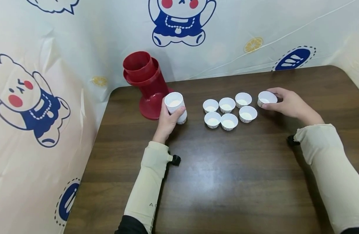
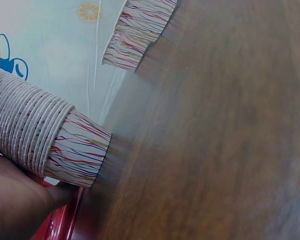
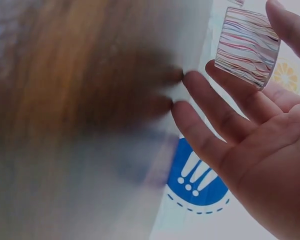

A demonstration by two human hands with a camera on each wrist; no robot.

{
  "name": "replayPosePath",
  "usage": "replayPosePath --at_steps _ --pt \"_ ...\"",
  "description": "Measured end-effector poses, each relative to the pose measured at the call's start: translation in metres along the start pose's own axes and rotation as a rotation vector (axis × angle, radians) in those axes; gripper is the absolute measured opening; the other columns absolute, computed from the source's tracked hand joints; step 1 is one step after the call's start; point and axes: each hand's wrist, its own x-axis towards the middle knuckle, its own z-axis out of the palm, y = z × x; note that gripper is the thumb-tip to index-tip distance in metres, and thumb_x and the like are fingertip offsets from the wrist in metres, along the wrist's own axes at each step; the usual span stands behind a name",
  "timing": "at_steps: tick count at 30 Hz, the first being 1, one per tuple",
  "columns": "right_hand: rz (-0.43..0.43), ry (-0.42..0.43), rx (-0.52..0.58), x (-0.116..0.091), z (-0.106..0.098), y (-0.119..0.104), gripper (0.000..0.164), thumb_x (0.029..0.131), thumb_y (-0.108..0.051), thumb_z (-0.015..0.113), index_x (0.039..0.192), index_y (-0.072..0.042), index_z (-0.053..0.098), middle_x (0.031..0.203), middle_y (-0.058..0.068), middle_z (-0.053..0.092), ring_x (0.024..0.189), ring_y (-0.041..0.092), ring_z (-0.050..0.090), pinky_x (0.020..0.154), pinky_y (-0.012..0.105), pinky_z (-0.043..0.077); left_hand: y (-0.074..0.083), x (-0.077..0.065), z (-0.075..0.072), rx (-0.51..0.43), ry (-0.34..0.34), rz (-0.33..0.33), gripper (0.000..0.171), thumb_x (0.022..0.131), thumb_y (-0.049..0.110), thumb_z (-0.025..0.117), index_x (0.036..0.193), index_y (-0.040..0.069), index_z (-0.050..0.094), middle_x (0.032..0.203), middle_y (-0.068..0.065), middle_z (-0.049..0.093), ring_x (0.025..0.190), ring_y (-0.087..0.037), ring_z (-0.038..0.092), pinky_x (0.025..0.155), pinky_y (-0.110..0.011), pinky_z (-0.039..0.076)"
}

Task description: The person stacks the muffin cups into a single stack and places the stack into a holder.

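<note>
My left hand grips a stack of white paper cups upright near the table's back left. In the left wrist view the nested rims of the stack and coloured wavy stripes on its lowest cup show. At the right, my right hand pinches one paper cup between thumb and fingers. That striped cup also appears in the right wrist view, with the other fingers spread. Between the hands, several single paper cups stand mouth up in two loose rows.
A dark red plastic stand with an open round tube on top stands just beyond my left hand, at the table's back left corner. Behind the brown wooden table hangs a pale cloth printed with cartoon figures.
</note>
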Motion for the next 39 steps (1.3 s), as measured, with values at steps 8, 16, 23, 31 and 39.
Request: replayPosePath --at_steps 8,16,23,31,39 --pt "-0.005 0.034 0.030 -0.012 -0.004 -0.009 0.070 0.089 -0.037 0.078 0.145 -0.005 0.049 0.131 0.026 0.060 0.111 0.021 0.056 0.083 0.028 0.039 0.002 0.000 -0.005 0.007 0.014 -0.021 0.072 0.088 0.026 0.075 0.146 0.014 0.034 0.135 -0.008 0.049 0.123 -0.022 0.045 0.103 -0.048 0.040" --pt "-0.009 -0.003 0.140 -0.018 -0.004 -0.014 0.066 0.090 -0.022 0.078 0.145 -0.002 0.047 0.123 0.024 0.062 0.077 0.015 0.067 0.065 0.029 0.057 0.005 0.000 -0.007 0.026 0.015 -0.030 0.071 0.090 0.025 0.074 0.147 0.013 0.034 0.137 -0.010 0.047 0.125 -0.023 0.044 0.106 -0.048 0.037" --pt "-0.007 -0.014 0.135 -0.020 -0.002 -0.015 0.065 0.090 -0.023 0.079 0.144 -0.003 0.049 0.121 0.022 0.063 0.079 0.017 0.067 0.065 0.033 0.058 0.003 0.001 -0.005 0.007 0.007 -0.018 0.072 0.089 0.026 0.074 0.147 0.013 0.034 0.136 -0.009 0.048 0.123 -0.023 0.045 0.105 -0.047 0.038" --pt "-0.050 -0.022 0.136 -0.023 0.000 -0.022 0.064 0.089 -0.025 0.080 0.143 -0.006 0.051 0.119 0.018 0.065 0.081 0.011 0.064 0.064 0.033 0.058 0.000 0.001 -0.002 -0.013 0.005 -0.007 0.071 0.088 0.023 0.074 0.146 0.012 0.034 0.134 -0.010 0.049 0.122 -0.022 0.046 0.104 -0.046 0.038" --pt "-0.058 -0.026 0.103 -0.025 -0.003 -0.037 0.068 0.088 -0.031 0.080 0.145 -0.009 0.051 0.124 0.018 0.063 0.083 0.015 0.063 0.064 0.028 0.055 -0.001 0.001 -0.001 -0.011 -0.010 -0.001 0.071 0.089 0.024 0.074 0.146 0.012 0.034 0.135 -0.009 0.048 0.123 -0.022 0.045 0.105 -0.046 0.038"
